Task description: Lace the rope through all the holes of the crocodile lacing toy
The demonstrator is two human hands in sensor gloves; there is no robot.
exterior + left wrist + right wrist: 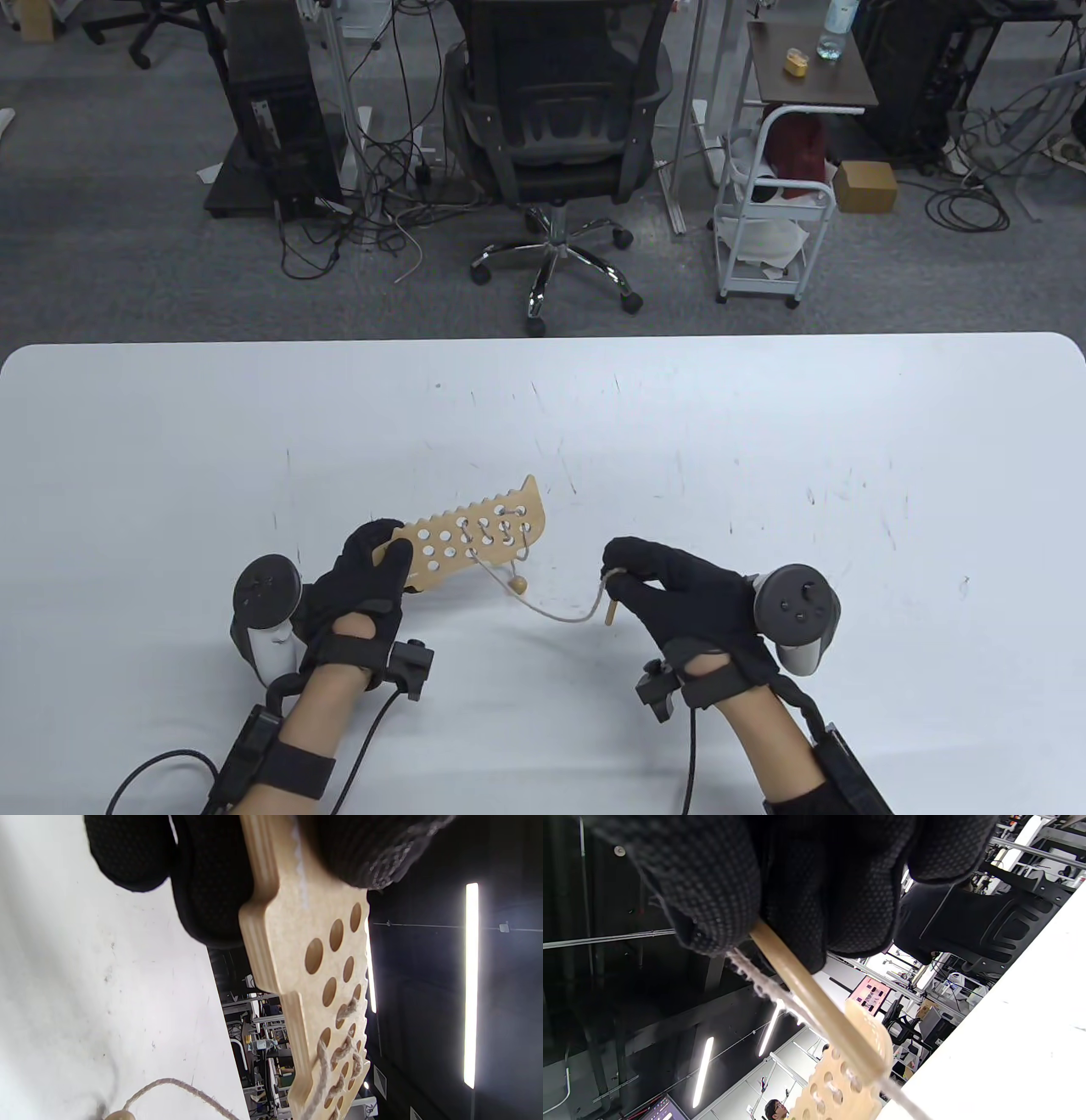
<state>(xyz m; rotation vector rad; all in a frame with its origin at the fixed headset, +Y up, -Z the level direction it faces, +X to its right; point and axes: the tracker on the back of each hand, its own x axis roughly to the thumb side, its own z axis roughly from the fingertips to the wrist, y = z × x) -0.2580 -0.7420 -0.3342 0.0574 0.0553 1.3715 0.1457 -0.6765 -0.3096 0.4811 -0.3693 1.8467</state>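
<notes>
Near the table's front edge, left hand [365,586] grips the tail end of the pale wooden crocodile lacing board [475,539], partly laced, right hand [670,586] pinches the wooden needle [609,609] on the beige rope [551,609]; next: aim needle at the nearest unlaced hole.

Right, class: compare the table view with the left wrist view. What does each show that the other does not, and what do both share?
Only the table view shows the right hand in its black glove pinching the thin wooden needle at the rope's end, and the whole white table.

Only the left wrist view shows, close up, the plywood layers along the board's edge and the twisted strands of rope in the holes.

Both show the flat wooden crocodile lacing board gripped at one end by the left hand, the beige rope laced through the far holes, the near holes empty, and the round wooden bead.
</notes>
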